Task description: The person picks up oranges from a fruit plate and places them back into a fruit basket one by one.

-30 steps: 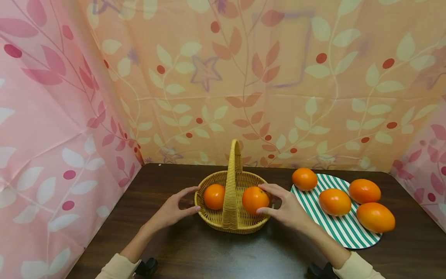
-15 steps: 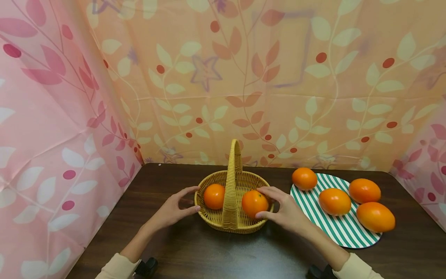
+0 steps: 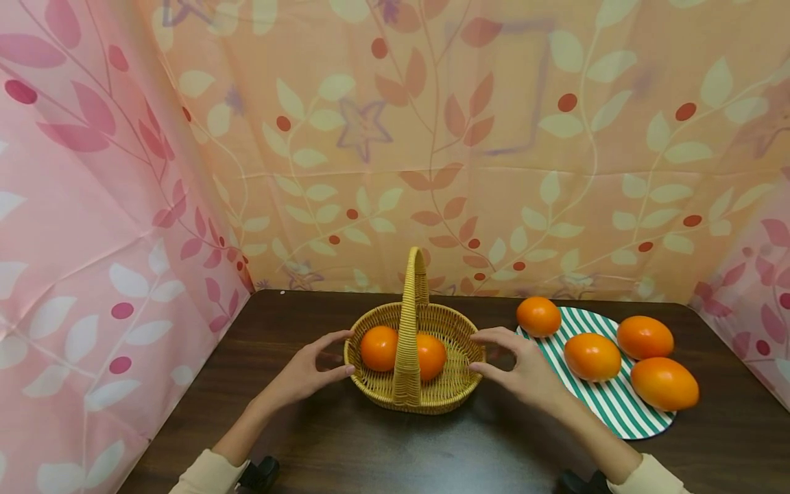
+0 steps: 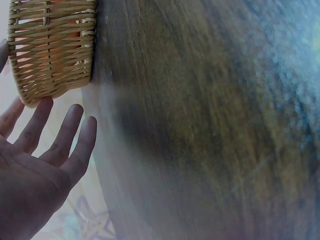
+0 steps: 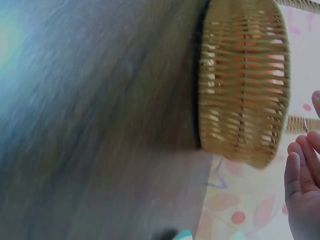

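Two glossy orange fruits (image 3: pixel 378 348) in basket (image 3: pixel 458 370)

I have bare table (image 3: pixel 395 453) at 6 o'clock from the basket (image 3: pixel 382 401). Its handle (image 3: pixel 408 329) arches 12 to 6, obstructing the middle from above; inside, bare wicker (image 3: pixel 461 357) leaves room towards 3. The left hand (image 3: pixel 304 370) blocks 9, the right hand (image 3: pixel 524 370) 3, orange fruits (image 3: pixel 592 357) crowding the mat (image 3: pixel 620 415) beyond.

The left hand (image 3: pixel 305 371) and right hand (image 3: pixel 528 371) face each other, loosely curved.
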`<state>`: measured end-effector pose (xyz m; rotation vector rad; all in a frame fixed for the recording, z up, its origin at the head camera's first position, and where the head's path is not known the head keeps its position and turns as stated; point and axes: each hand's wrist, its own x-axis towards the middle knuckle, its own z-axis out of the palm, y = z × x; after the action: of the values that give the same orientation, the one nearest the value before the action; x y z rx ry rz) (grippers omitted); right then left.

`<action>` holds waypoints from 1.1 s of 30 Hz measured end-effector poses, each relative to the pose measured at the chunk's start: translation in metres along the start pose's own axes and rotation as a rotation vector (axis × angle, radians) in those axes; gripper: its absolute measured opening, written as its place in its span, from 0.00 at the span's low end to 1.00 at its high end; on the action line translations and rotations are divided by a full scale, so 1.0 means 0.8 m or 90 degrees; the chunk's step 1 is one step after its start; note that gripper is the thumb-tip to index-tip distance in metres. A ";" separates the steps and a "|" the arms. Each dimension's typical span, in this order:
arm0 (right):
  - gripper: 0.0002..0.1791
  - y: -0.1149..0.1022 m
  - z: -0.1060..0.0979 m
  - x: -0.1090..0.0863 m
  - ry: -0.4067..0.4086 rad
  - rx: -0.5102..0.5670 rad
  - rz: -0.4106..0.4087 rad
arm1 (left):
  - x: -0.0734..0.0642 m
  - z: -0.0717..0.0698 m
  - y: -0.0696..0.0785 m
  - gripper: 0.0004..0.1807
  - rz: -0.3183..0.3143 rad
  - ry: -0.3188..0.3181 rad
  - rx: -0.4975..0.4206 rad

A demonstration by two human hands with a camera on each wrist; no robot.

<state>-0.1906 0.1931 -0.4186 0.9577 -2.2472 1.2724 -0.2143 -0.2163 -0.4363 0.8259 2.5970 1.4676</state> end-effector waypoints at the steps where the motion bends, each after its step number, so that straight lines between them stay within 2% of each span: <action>1: 0.25 0.000 -0.004 -0.001 0.004 0.001 0.004 | 0.000 0.000 0.000 0.34 0.000 0.000 0.000; 14: 0.22 -0.001 -0.062 -0.025 0.019 -0.062 0.097 | 0.000 0.000 -0.001 0.34 0.005 0.003 -0.003; 26: 0.22 0.007 -0.120 -0.054 0.112 -0.157 0.191 | 0.000 0.000 0.000 0.34 0.001 -0.002 -0.001; 29: 0.24 0.010 -0.132 -0.060 0.123 -0.182 0.194 | -0.001 -0.001 0.001 0.34 -0.008 -0.006 -0.007; 33: 0.26 0.012 -0.146 -0.064 0.111 -0.206 0.217 | -0.002 -0.001 0.003 0.34 -0.021 -0.009 -0.012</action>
<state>-0.1621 0.3155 -0.3960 0.3453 -2.4422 1.0245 -0.2122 -0.2168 -0.4340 0.7847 2.5698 1.4695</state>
